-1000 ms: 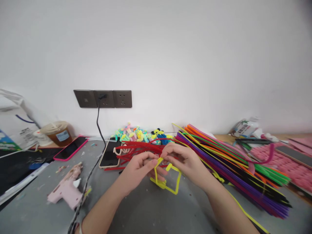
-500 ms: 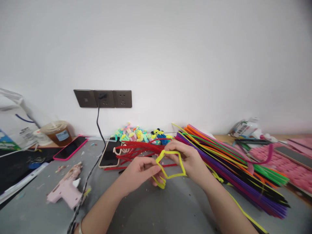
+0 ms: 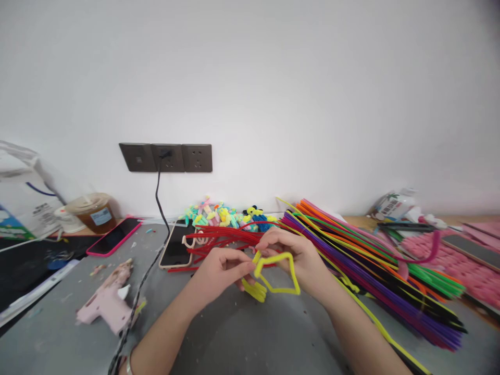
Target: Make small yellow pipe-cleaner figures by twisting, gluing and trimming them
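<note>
A yellow pipe cleaner [image 3: 279, 290], bent into an angular loop, is held up between my hands over the grey table. My left hand [image 3: 228, 271] pinches its left end between thumb and fingers. A folded yellow bundle [image 3: 254, 290] pokes out beneath those same fingers. My right hand [image 3: 295, 255] grips the loop's upper side, its fingertips partly hidden behind the yellow strand. Red pipe cleaners [image 3: 222, 237] lie just beyond my hands.
A large bundle of coloured pipe cleaners [image 3: 375, 265] spreads to the right. Left of my arm lie a pink glue gun [image 3: 107, 302] and a black cord [image 3: 146, 276]. Two phones [image 3: 113, 237], a drink cup [image 3: 96, 213] and small pastel figures [image 3: 222, 213] sit along the back.
The yellow loop has tilted and dropped slightly, its lower edge now nearer me. My fingers have shifted a little on it, and the folded bundle shows more.
</note>
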The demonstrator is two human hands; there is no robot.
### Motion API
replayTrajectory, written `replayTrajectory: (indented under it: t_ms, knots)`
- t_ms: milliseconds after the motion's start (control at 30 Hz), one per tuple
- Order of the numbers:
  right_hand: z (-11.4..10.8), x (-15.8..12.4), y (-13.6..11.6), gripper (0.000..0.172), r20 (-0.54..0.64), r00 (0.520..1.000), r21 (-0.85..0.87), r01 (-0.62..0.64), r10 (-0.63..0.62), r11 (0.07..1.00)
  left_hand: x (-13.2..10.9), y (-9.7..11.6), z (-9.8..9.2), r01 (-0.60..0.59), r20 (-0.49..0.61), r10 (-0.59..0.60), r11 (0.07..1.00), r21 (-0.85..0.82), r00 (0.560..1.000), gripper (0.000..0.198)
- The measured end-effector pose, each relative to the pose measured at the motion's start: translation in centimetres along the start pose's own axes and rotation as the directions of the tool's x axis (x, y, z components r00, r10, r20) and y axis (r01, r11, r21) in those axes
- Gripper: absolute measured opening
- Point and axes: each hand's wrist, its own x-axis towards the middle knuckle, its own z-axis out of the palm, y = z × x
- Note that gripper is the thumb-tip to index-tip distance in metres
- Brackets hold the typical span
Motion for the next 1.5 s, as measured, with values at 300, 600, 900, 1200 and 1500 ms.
replayTrajectory:
  t_ms: [300, 600, 900, 1200, 1500]
  knots:
    - [0.7, -0.1, -0.2, 0.017, 0.112, 0.989, 0.195, -0.116, 0.096, 0.974, 0.2, 0.1, 0.2, 0.011, -0.193, -0.067, 0.961, -0.276, 0.979, 0.034]
    - [1.1, -0.4, -0.7, 0.016, 0.15, 0.985, 0.206, -0.116, 0.086, 0.972, 0.4, 0.2, 0.4, 0.027, -0.203, -0.188, 0.792, -0.61, 0.961, 0.031]
    - [1.5, -0.2, -0.9, 0.025, 0.268, 0.937, 0.353, -0.313, 0.226, 0.882, 0.3, -0.4, 0.6, -0.024, -0.148, -0.122, 0.687, -0.726, 0.981, 0.03]
    - [0.9, -0.3, -0.9, 0.018, 0.157, 0.978, 0.29, -0.177, 0.136, 0.941, 0.3, -0.1, 1.2, -0.072, -0.288, -0.038, 0.929, -0.362, 0.957, 0.04]
    - [-0.8, 0.0, 0.4, 0.014, -0.086, 0.995, 0.296, -0.021, 0.048, 0.955, -0.4, 0.0, 1.8, 0.046, 0.063, -0.037, 0.987, -0.153, 0.997, 0.045]
